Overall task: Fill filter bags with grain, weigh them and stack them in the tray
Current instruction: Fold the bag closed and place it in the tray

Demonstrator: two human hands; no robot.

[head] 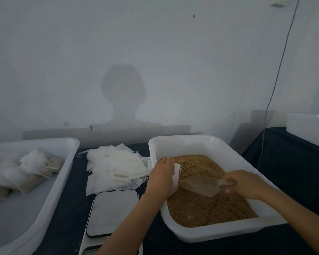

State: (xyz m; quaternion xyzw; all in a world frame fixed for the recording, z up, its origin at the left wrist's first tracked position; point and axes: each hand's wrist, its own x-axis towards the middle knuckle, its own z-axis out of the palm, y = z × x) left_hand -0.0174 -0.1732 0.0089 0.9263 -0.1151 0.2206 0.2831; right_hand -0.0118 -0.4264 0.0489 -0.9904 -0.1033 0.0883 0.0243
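My left hand [161,174], pinching a filter bag [176,178], sits at nine o'clock inside the grain tub [201,142]; my right hand [244,183] grips the scoop [201,185] at three o'clock, its mouth at the bag. The tub's raised walls fence both hands in. Toward nine o'clock, past the wall, the pile of empty bags [116,165] and the scale [112,212] crowd the dark table [66,218]; beyond them stands the tray [50,196], its near half bare, filled bags [26,172] at its far end.

White filter bag [176,178] held upright over brown grain [201,207], clear scoop [201,185] at its mouth.
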